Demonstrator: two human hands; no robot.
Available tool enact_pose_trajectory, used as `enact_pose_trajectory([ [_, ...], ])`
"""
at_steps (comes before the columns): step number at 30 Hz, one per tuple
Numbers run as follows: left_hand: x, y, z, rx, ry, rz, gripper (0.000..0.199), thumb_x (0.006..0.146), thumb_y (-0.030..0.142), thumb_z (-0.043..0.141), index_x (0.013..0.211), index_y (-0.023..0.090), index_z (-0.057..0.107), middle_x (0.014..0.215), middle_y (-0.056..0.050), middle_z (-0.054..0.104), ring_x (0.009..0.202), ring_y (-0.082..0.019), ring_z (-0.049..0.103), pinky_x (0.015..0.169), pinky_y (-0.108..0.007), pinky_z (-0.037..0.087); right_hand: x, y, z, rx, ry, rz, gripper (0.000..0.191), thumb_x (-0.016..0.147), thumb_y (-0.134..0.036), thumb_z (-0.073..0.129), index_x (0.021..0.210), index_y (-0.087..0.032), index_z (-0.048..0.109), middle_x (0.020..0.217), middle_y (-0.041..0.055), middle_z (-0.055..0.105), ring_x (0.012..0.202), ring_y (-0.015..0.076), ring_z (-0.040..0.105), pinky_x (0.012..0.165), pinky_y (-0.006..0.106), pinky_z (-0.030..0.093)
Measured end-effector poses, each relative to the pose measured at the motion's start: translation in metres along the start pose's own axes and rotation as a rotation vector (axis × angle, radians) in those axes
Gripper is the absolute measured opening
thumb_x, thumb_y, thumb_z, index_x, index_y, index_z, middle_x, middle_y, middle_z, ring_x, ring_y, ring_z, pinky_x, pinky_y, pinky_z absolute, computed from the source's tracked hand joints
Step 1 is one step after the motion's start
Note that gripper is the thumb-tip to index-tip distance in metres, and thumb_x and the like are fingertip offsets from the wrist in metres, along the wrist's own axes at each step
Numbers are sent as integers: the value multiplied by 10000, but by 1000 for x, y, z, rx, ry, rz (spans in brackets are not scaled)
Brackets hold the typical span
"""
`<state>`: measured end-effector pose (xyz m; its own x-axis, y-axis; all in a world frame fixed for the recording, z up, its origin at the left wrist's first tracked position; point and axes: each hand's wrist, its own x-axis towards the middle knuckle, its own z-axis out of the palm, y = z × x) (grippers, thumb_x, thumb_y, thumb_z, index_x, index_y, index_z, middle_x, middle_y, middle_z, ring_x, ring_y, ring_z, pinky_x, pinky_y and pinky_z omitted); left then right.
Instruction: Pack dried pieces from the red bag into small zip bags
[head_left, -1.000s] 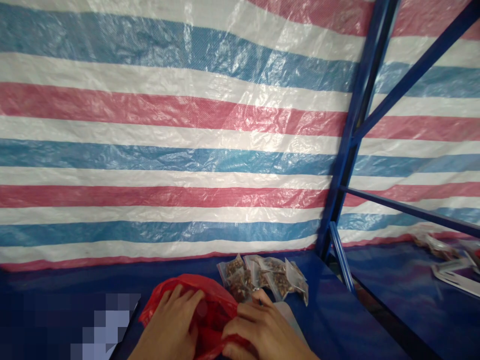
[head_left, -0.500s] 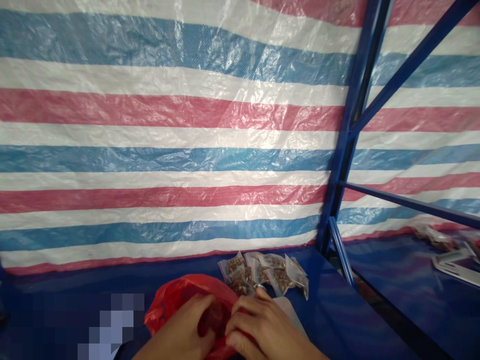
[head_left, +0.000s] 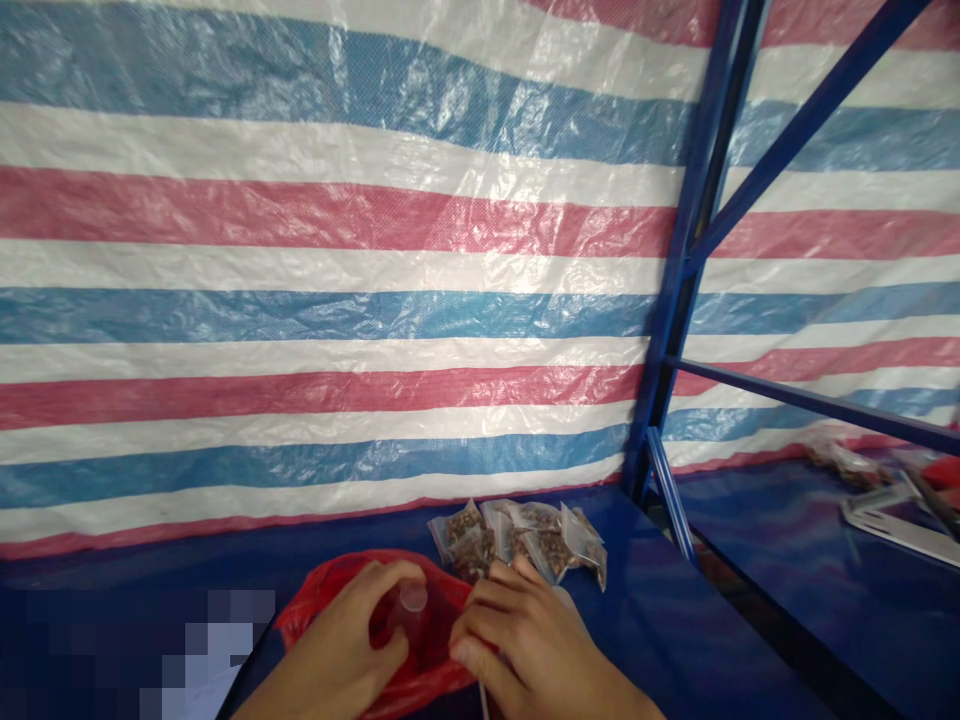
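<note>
Now a small clear plastic cap (head_left: pixel 412 600) shows at bottom centre, standing up between the left hand (head_left: pixel 330 640) and the right hand (head_left: pixel 532 640); neither earlier view shows it. The left fingers (head_left: pixel 375 590) are curled closely around it, with the palm turned inward, and appear to have hold of it. Whatever lies below the cap is hidden in the red plastic bag (head_left: pixel 330 590), so its full shape can't be made out. The right fingers (head_left: pixel 487 610) are bunched, half closed, against the bag's gathered edge, but I cannot tell whether they are gripping it. A thin white stick (head_left: pixel 484 700) pokes out below the right hand and is cut off by the bottom edge. The bag rests on a blue steel shelf (head_left: pixel 675 640), beside a pixelated patch (head_left: pixel 210 650) at lower left that hides whatever lies there. Just beyond the hands, a cluster of clear zip bags (head_left: pixel 517 535) of brown granules lies against the rear of the shelf. At far right, more bags (head_left: pixel 847 465) and a white bracket (head_left: pixel 892 525) sit on a lower level, and a red object (head_left: pixel 941 470) has entered at the frame edge. A blue steel upright (head_left: pixel 675 300) stands before the striped tarpaulin (head_left: pixel 337 300) that fills the upper frame.
</note>
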<state>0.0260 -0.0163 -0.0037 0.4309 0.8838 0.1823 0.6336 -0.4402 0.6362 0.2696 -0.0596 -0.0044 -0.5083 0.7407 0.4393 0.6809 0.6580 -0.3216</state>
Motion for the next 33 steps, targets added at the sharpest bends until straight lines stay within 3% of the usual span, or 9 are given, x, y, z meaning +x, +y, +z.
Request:
enact_pose_trajectory([
  [5, 1, -7, 7, 32, -105, -27, 397, 785, 54, 484, 1057, 235, 710, 1117, -55, 748, 1008, -220, 682, 931, -322, 515, 3, 7, -20, 82, 93, 46, 160, 1074, -271, 541, 1047, -281, 699, 1060, -31, 732, 1032, 166, 642, 1004, 324, 390],
  [9, -3, -6, 8, 47, -74, -5, 376, 803, 64, 501, 1061, 244, 707, 1141, -56, 744, 1073, -258, 666, 974, -382, 509, 1, 43, -34, -68, 354, 149, 220, 1072, -257, 498, 1146, -272, 705, 1163, 47, 707, 1080, 223, 647, 951, 354, 452],
  [11, -4, -3, 8, 31, -47, 43, 439, 779, 57, 535, 1127, 262, 709, 1219, -55, 735, 1157, -281, 645, 1047, -427, 496, -4, 66, -37, -229, 399, 268, 230, 1054, -272, 505, 1152, -246, 712, 1120, 84, 704, 1055, 268, 659, 921, 389, 468],
  [14, -2, 2, 8, 26, 15, 117, 582, 750, 23, 541, 1256, 273, 683, 1322, -60, 707, 1257, -283, 620, 1132, -460, 474, -13, 96, -39, -408, 332, 517, 216, 1018, -324, 568, 1135, -219, 715, 1057, 100, 715, 990, 297, 697, 855, 388, 481],
  [19, 5, 10, 8, 175, 107, 168, 364, 889, 82, 478, 1116, 237, 717, 1183, -92, 743, 1135, -273, 689, 1041, -464, 549, -22, 114, -40, -247, 135, 832, 248, 1007, -311, 537, 1198, -242, 679, 955, 47, 757, 867, 254, 738, 727, 317, 446],
  [22, 5, 16, 10, 229, 72, 243, 318, 936, 116, 456, 1073, 239, 716, 1152, -85, 743, 1122, -269, 692, 1024, -458, 565, -22, 117, -37, -130, 149, 853, 290, 987, -308, 547, 1256, -246, 636, 991, 45, 767, 915, 251, 735, 721, 303, 428],
  [26, -1, 21, 17, 268, 30, 315, 356, 967, 194, 505, 1265, 281, 681, 1383, -74, 673, 1329, -291, 594, 1173, -522, 470, -25, 125, -28, -75, 172, 839, 301, 962, -341, 578, 1241, -241, 632, 941, 45, 765, 842, 247, 724, 689, 299, 405],
  [29, -6, 23, 25, 291, -27, 308, 488, 964, 266, 575, 1447, 338, 582, 1567, -57, 549, 1484, -334, 451, 1225, -592, 397, -29, 133, -21, -53, 186, 832, 308, 947, -370, 600, 1220, -236, 646, 883, 42, 753, 797, 245, 714, 680, 297, 409],
  [33, -8, 20, 35, 335, -95, 225, 545, 952, 374, 636, 1491, 363, 555, 1642, -67, 467, 1535, -399, 370, 1218, -685, 347, -34, 141, -15, -3, 217, 799, 376, 881, -265, 629, 1254, -221, 649, 841, 26, 739, 788, 235, 706, 712, 298, 442],
])
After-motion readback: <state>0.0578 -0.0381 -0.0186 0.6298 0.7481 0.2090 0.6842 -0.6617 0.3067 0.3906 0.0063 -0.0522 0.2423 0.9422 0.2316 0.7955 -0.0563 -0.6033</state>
